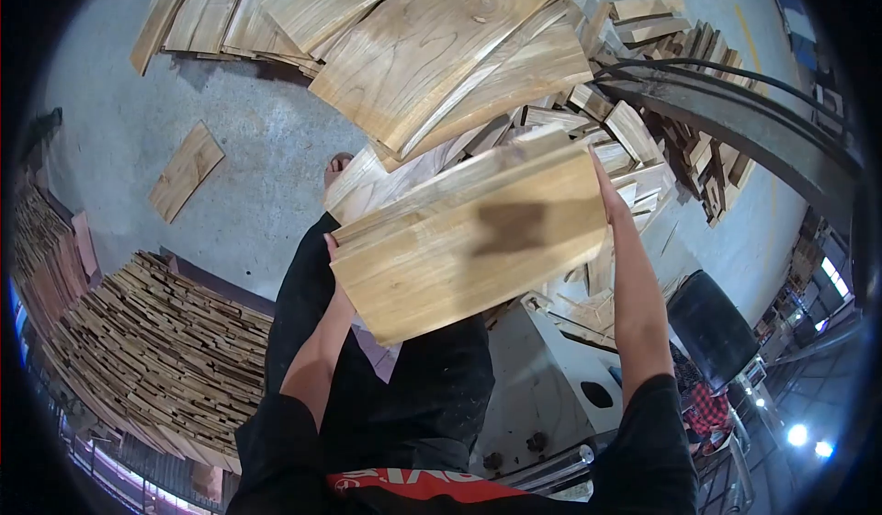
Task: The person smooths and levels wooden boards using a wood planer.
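A wide wooden board (pixel 413 276) is held across my lap, tilted up to the right, with a dark shadow on its face. My left hand (pixel 333 256) grips its left end, most of the fingers hidden behind the wood. At the opposite end, my right hand (pixel 608 189) presses against the edge, its fingers stretched along it. Just beyond the board lies a stack of broad wooden panels (pixel 441 46), whose near corner comes close to the board's far edge.
Offcuts (pixel 634 134) lie heaped at the right behind a grey metal arm (pixel 735 115). Stacked wood strips (pixel 165 350) fill the left. One loose plank (pixel 186 171) rests on the concrete floor. A white machine body (pixel 551 377) stands by my right leg, near a person in a checked shirt (pixel 703 414).
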A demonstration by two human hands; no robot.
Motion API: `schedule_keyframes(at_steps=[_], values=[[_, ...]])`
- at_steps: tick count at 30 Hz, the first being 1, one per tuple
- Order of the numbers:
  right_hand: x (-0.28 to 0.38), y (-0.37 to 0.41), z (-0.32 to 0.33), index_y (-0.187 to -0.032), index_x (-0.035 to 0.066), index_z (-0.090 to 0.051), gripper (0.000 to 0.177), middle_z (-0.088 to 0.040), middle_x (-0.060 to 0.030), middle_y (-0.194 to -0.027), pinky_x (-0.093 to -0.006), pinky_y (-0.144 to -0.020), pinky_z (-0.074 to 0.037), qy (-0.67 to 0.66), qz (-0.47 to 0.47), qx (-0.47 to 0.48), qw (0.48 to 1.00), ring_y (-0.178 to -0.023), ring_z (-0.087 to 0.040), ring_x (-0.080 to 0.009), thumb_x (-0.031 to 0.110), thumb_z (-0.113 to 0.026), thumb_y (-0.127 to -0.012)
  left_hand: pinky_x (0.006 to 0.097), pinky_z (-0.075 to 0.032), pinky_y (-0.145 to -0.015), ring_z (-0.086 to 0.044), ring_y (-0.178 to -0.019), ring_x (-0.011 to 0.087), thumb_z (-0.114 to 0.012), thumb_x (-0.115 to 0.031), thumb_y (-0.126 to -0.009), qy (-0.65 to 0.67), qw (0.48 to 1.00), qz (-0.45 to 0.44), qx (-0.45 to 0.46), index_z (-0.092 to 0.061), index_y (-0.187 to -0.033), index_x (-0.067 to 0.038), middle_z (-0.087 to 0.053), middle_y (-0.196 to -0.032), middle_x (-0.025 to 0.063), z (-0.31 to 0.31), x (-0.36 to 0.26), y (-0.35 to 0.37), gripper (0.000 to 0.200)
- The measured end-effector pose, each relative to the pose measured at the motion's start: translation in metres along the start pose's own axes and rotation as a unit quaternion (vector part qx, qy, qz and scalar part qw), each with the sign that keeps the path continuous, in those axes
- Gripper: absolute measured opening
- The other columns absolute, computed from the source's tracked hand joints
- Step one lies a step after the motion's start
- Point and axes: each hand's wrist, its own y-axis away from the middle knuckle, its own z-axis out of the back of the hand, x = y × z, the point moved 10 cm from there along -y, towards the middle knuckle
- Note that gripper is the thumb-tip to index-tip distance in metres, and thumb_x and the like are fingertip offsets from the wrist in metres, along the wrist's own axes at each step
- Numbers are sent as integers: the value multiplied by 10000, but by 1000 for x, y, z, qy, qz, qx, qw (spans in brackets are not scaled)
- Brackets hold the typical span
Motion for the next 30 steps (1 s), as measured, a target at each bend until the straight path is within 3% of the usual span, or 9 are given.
schedule_keyframes(at_steps=[8,13,15,21,24,26,27,28,30], values=[[73,-53,-87,-1555,126,-539,859,-634,-74,-1477,-425,-1037,-551,133,6,-24,991,-1268,-645,-243,770,-529,-987,480,-497,-1118,-595,-1317,343,-372,-895,-945,95,989,-111,-9,-525,-1520,-79,-605,-1472,165,41,-21,-17,1010],[88,-61,-52,-1569,115,-520,796,-637,-61,-1463,-387,-1031,-550,80,53,24,995,-1259,-645,-214,713,-477,-1046,455,-502,-1110,-597,-1304,322,-413,-879,-947,130,980,-141,48,-541,-1497,-78,-604,-1458,160,28,-44,-17,980],[100,-14,-56,-1602,105,-472,789,-598,-49,-1507,-362,-1052,-532,80,103,-25,991,-1285,-620,-197,689,-445,-1072,457,-472,-1144,-564,-1352,320,-398,-842,-983,130,983,-111,69,-494,-1547,-85,-562,-1515,159,1,-58,-7,949],[91,182,-19,-1642,124,-406,766,-529,-57,-1594,-393,-1133,-499,10,205,-132,970,-1383,-571,-218,663,-402,-1097,505,-351,-1253,-399,-1524,333,-370,-764,-1037,133,942,-185,246,-321,-1676,-112,-342,-1721,115,-140,-130,80,914],[75,295,-35,-1649,102,-394,813,-501,-84,-1622,-391,-1199,-426,-28,207,-213,954,-1443,-525,-239,692,-354,-1091,512,-394,-1226,-475,-1469,342,-401,-765,-1028,18,961,-139,238,-365,-1654,-98,-443,-1656,137,-163,-144,121,915],[40,334,-28,-1656,96,-380,844,-480,-98,-1640,-402,-1211,-411,-65,210,-182,958,-1455,-514,-256,713,-348,-1081,505,-470,-1158,-579,-1360,342,-412,-785,-1018,-86,979,-60,172,-480,-1576,-78,-580,-1531,149,-195,-152,197,903],[27,354,-36,-1656,93,-380,844,-479,-98,-1641,-405,-1207,-415,-66,228,-184,954,-1455,-514,-259,711,-349,-1082,477,-465,-1161,-567,-1376,309,-355,-748,-1060,-158,965,-77,193,-473,-1583,-110,-563,-1544,131,-200,-163,217,833],[10,371,-58,-1655,94,-384,842,-472,-95,-1646,-399,-1212,-403,-75,222,-196,952,-1469,-495,-260,711,-347,-1083,488,-477,-1145,-570,-1367,314,-466,-690,-1053,-242,942,-137,187,-497,-1561,-87,-585,-1523,124,-216,-181,247,790],[-34,395,-81,-1628,94,-432,846,-504,-85,-1619,-391,-1202,-408,-55,224,-260,938,-1447,-511,-245,726,-370,-1070,488,-477,-1144,-572,-1365,313,-470,-688,-1052,-330,906,-167,207,-499,-1560,-86,-586,-1522,124,-260,-196,280,788]])
